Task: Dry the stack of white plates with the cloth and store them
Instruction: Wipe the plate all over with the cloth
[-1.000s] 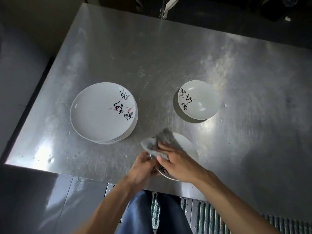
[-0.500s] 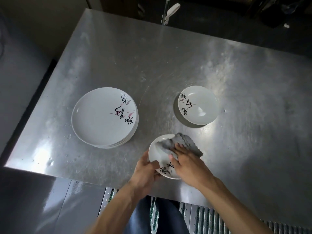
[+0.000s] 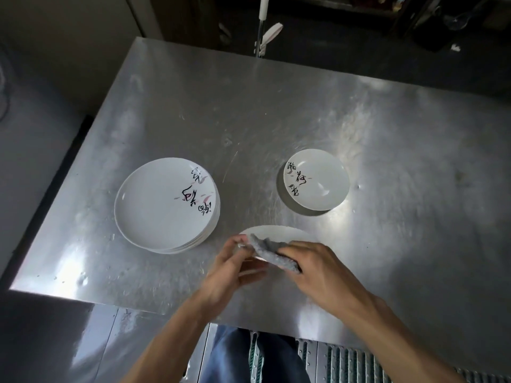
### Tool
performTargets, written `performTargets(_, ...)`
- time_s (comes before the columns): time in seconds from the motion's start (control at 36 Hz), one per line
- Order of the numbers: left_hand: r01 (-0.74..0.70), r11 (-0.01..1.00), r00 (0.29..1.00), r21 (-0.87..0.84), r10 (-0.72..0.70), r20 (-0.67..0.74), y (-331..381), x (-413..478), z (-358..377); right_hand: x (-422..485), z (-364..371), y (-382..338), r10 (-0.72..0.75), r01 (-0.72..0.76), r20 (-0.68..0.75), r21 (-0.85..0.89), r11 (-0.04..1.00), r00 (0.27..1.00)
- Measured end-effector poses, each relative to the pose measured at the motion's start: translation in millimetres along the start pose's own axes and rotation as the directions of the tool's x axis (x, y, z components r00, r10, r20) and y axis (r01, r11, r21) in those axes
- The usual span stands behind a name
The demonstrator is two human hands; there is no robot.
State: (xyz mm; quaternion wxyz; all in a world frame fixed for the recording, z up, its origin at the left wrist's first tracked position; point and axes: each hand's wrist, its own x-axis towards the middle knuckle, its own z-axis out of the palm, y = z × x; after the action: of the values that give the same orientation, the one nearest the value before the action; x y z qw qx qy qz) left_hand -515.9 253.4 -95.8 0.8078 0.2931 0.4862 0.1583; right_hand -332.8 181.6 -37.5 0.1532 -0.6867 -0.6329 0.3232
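Held plate (image 3: pixel 276 233): a small white plate, lifted just over the near part of the steel worktop (image 3: pixel 276 106), between the person's two hands.
Which way it points: it is round, so it has no long axis. It is tilted and shows as a flattened oval, with its far rim toward the back of the worktop. Motion blur hides its near half, so its upper face is probably toward the camera, but that is not certain.
Cloth (image 3: pixel 272 251): grey and crumpled, lying across the near side of the plate.
Left hand (image 3: pixel 229 275): the grip pinches the plate's left rim, fingers curled round the edge.
Right hand (image 3: pixel 318 269): the grip is closed on the cloth, pressing it against the plate.
Stack of plates (image 3: pixel 163 203): larger white plates with black brush lettering, flat on the worktop to the left, near the held plate but apart from it.
Small dish (image 3: pixel 316 183): alone and flat, further back on the right.
Risk: only one rim is pinched, so a hard wipe on a wet plate could twist it loose and drop it onto the steel. A wide sweep of the hands could knock the stack.
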Motion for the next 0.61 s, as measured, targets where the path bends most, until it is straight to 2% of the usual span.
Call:
performTargets(0.03, -0.027, 0.999, 0.999, 0.046, 0.027, 0.019, 2.4, -2.4, -2.3, 1.7, -6.1, 3.6, 0.014, -0.014, -0.017, 0.027, 1.000, 1.000)
performTargets(0.06, -0.083, 0.983, 0.996, 0.163, 0.079, 0.033, 4.5, -3.6, -6.0, 4.0, -12.1, 8.0, 0.022, -0.020, -0.036, 0.057, 0.998, 0.999)
performTargets(0.08, -0.163, 0.920, 0.987, 0.356, 0.154, 0.053, 6.2, -3.4, -10.3, 6.6, -18.4, 12.4, 0.030, -0.025, -0.055, 0.082, 0.996, 0.998)
performTargets(0.14, -0.301, 0.659, 0.945, 0.689, 0.303, 0.123, 6.8, 0.4, -17.4, 13.0, -29.7, 20.1, 0.050, -0.039, -0.078, 0.135, 0.990, 0.996)
performTargets(0.19, -0.418, 0.469, 0.878, 0.778, 0.429, 0.212, 7.1, 5.5, -20.3, 19.0, -36.3, 26.1, 0.059, -0.045, -0.080, 0.173, 0.984, 0.995)
performTargets(0.25, -0.502, 0.418, 0.835, 0.758, 0.463, 0.298, 7.1, 10.7, -20.1, 23.8, -38.9, 30.9, 0.086, -0.072, -0.065, 0.196, 0.978, 0.994)
performTargets(0.28, -0.507, 0.446, 0.844, 0.738, 0.432, 0.319, 7.5, 12.0, -19.4, 25.0, -39.1, 33.3, 0.103, -0.087, -0.065, 0.212, 0.973, 0.993)
performTargets(0.36, -0.427, 0.629, 0.904, 0.650, 0.316, 0.288, 5.8, 14.2, -16.6, 23.3, -36.4, 41.2, 0.121, -0.086, -0.147, 0.220, 0.972, 0.982)
performTargets(0.42, -0.413, 0.682, 0.910, 0.603, 0.294, 0.291, 1.3, 13.8, -13.1, 18.5, -32.1, 45.9, 0.128, -0.073, -0.227, 0.237, 0.969, 0.965)
performTargets(0.47, -0.364, 0.764, 0.927, 0.533, 0.241, 0.287, -5.6, 12.4, -7.4, 12.0, -23.2, 51.7, 0.181, -0.095, -0.290, 0.287, 0.953, 0.940)
performTargets(0.56, -0.230, 0.913, 0.962, 0.338, 0.161, 0.220, -17.7, 9.4, -2.2, -1.5, -3.9, 61.1, 0.300, -0.164, -0.379, 0.351, 0.922, 0.875)
performTargets(0.61, -0.160, 0.959, 0.979, 0.235, 0.124, 0.163, -24.8, 10.2, -1.7, -12.2, 12.6, 67.6, 0.360, -0.210, -0.403, 0.369, 0.905, 0.841)
